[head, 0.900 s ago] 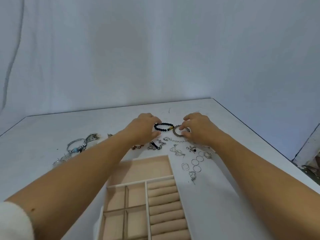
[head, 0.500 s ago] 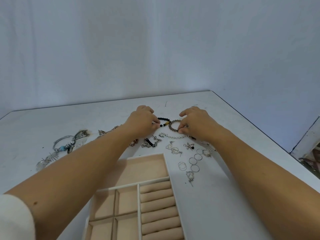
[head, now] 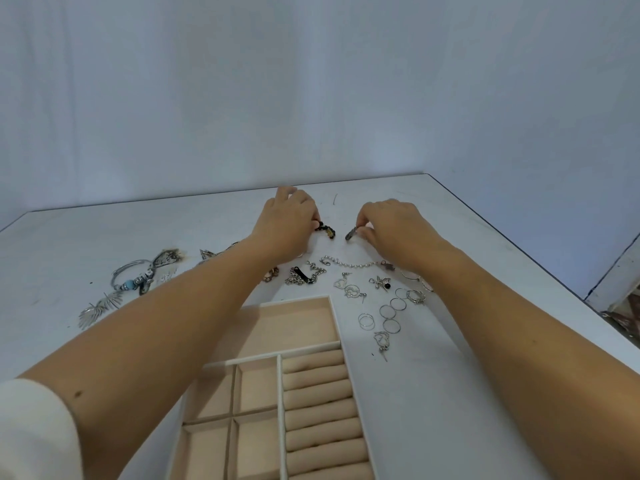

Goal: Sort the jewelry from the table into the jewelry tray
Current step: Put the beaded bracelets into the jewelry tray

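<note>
Jewelry (head: 349, 289) lies strewn across the white table (head: 450, 393), nearly all of it on the wrist side of the fingers, as a person sorts with both hands at once. Left hand (head: 284, 223) has its fingertips curled in a pinch on a black beaded bracelet (head: 325, 231), which hangs just off them toward the other hand. The right hand (head: 391, 225) pinches a second, grey-brown beaded bracelet (head: 350, 233), seen edge-on at its fingertips. The 2 bracelets are close together but apart. Jewelry tray (head: 335, 320) waits well behind the fingers, between the 2 forearms, with no piece showing in the compartments in view. Trouble is likeliest on the trip to the tray. Each hold looks like a light fingertip pinch, so a bracelet could slip and drop among the pearl strand (head: 349, 263) and chain bracelet (head: 304, 276) near the wrists. A dragging forearm could also scatter the thin rings (head: 391, 313) beside the tray.
</note>
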